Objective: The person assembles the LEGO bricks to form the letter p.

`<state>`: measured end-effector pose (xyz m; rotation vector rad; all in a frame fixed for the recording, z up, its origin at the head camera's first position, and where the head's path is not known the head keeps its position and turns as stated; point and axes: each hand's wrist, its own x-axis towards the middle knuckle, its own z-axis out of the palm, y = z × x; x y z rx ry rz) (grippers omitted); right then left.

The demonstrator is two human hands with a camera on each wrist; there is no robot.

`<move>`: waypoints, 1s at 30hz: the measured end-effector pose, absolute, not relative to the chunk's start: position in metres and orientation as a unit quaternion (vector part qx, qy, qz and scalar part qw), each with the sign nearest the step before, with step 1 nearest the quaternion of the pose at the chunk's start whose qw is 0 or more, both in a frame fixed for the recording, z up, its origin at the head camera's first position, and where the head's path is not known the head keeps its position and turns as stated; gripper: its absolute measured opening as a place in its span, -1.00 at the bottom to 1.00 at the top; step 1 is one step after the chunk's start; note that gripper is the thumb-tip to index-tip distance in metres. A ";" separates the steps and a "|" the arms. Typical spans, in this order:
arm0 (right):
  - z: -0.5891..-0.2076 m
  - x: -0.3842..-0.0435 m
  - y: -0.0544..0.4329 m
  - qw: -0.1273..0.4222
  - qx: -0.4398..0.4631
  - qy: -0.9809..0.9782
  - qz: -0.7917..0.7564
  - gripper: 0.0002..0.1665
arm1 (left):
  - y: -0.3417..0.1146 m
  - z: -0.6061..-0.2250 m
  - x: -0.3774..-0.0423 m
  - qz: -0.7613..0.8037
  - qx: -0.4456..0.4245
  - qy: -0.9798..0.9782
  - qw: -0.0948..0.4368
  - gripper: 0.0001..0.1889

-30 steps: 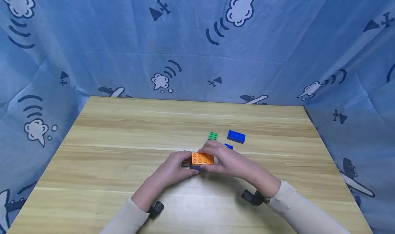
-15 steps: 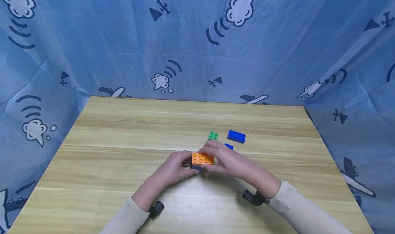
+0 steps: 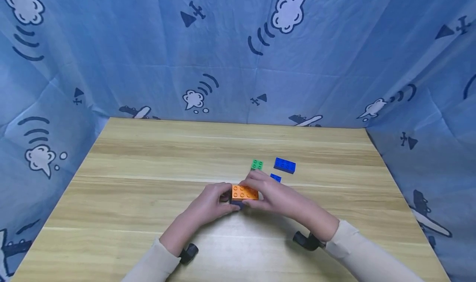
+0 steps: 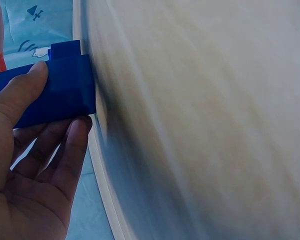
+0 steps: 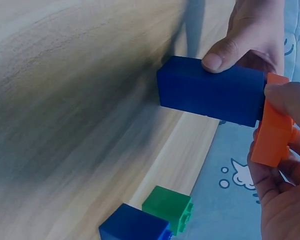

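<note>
Little movement: orange brick [image 5: 273, 136] in fingers [image 5: 267, 184]

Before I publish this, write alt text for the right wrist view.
A right hand pinches an orange block at the end of a large blue block, which a left hand holds. Lower down, a green block and a partly cropped second blue block sit on a wooden table.

Bare counter [image 3: 148, 170] leaves me free passage on the left and along the far edge, up to the curtain [image 3: 230, 46]. The orange brick [image 3: 243, 194] and the dark blue block [image 5: 210, 92] beneath it fill the space between my left grip [image 3: 210, 203] and right grip [image 3: 269, 193]. Beyond the right one, a green brick [image 3: 257, 164], small blue brick [image 3: 275, 177] and long blue brick [image 3: 284, 165] obstruct, gaps between them.
</note>
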<state>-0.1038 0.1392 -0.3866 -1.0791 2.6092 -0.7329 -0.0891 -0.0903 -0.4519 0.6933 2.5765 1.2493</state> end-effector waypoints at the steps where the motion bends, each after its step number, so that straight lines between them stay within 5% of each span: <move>1: -0.387 -0.103 0.139 0.112 -0.367 0.889 -0.250 -0.55 | -0.090 -0.452 -0.089 0.421 0.234 0.871 0.098 -0.74; 30: -0.385 -0.103 0.138 0.111 -0.370 0.893 -0.232 -0.55 | -0.091 -0.444 -0.085 0.466 0.213 0.853 0.101 -0.60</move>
